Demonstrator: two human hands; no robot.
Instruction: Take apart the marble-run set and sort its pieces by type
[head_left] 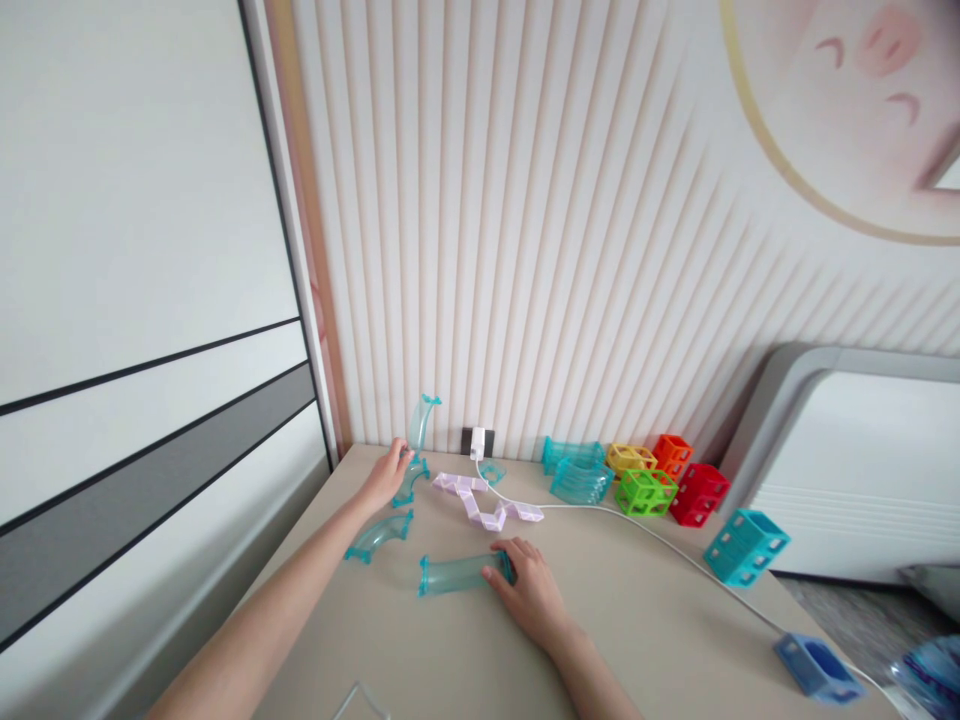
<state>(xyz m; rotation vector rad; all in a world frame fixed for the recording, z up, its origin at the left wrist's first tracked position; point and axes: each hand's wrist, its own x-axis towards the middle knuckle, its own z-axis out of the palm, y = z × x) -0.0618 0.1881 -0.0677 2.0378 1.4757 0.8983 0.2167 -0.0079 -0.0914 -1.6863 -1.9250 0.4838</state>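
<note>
Near the table's far left edge, my left hand (388, 474) is closed on the lower end of a clear teal curved track piece (421, 422), which stands upright against the wall. Just below that hand lies another curved track piece (409, 484), partly covered by the fingers. A third curved piece (381, 535) rests flat nearer to me. My right hand (531, 588) has its fingers around the right end of a clear teal straight track piece (456, 575) on the tabletop, hiding part of that end. Between the hands and the wall is a lilac folding snake toy (481, 510).
A white charger (478, 443) sits in the wall socket, its cable (660, 538) crossing the table (450, 660). Stacked teal track pieces (581, 482), a green block (645, 492), a red block (700, 494) and a teal block (747, 548) stand right. A blue block (817, 668) lies nearer.
</note>
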